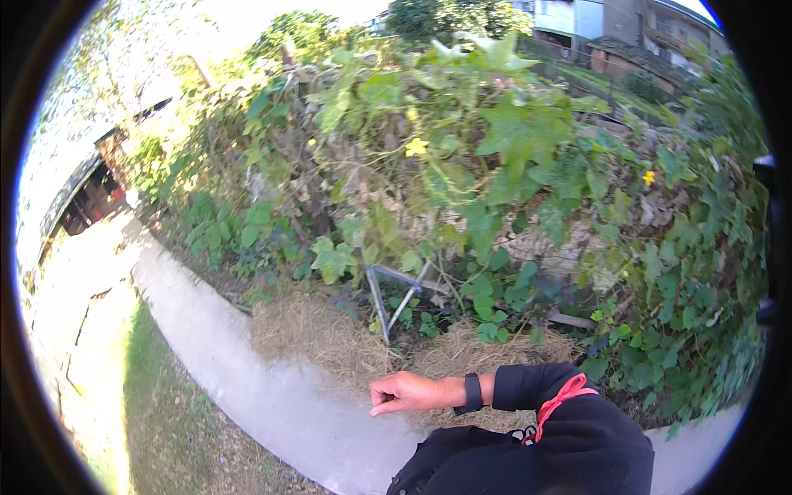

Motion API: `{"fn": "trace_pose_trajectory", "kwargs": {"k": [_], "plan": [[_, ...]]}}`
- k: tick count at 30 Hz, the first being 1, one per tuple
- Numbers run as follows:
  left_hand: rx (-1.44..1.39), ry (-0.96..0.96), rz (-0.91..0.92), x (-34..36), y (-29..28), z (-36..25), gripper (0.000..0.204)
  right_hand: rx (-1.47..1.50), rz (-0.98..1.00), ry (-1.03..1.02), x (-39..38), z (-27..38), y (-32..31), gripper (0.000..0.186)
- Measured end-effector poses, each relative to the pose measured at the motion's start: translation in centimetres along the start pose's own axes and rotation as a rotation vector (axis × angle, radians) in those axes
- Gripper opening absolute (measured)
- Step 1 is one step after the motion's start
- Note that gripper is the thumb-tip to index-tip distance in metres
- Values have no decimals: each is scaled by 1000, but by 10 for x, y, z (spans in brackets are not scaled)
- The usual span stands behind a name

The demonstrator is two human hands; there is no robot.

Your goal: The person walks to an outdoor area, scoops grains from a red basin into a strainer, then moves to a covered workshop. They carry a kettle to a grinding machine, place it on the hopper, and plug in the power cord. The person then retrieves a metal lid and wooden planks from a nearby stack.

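My right hand point(406, 393) reaches across in front of my body at the lower middle, its fingers curled into a loose fist with the thumb on the near side. Nothing shows in it. A black watch band point(471, 393) circles the wrist. The dark sleeve point(606, 429) above it has a red ribbon point(563, 402) tied around it. Below the hand lie the pale concrete path point(330, 421) and dry straw point(326, 334). My left hand is outside the picture.
Leafy vines point(528, 140) with yellow flowers point(417, 147) cover a bank beyond the path. A metal frame point(378, 304) leans at its foot. Grass point(165, 388) borders the path at left, near a low shed point(91, 198). Buildings point(660, 41) stand at far right.
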State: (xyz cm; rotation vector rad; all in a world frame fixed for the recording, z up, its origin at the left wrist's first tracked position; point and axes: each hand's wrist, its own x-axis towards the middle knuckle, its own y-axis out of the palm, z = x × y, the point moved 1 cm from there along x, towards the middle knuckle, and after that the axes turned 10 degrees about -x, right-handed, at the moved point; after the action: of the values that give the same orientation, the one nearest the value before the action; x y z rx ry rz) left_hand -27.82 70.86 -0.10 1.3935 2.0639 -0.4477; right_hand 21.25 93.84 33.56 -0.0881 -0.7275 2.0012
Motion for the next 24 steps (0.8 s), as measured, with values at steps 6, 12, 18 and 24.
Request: {"fn": "trace_pose_trajectory", "kwargs": {"k": [6, 12, 18, 24], "plan": [[-185, -265, -313, 28, -19, -16, 40, -98, 375, -124, 248, -52, 71, 21], [-337, -479, -428, 138, -62, -99, 29, -245, 468, 114, 463, -205, 162, 31], [-265, -395, -324, 356, -122, -292, 20, -473, 693, 351, 561, -375, 200, 37], [-159, -8, -261, 602, -151, -577, 18, -546, 864, 790, 659, -520, 180, 33]]}}
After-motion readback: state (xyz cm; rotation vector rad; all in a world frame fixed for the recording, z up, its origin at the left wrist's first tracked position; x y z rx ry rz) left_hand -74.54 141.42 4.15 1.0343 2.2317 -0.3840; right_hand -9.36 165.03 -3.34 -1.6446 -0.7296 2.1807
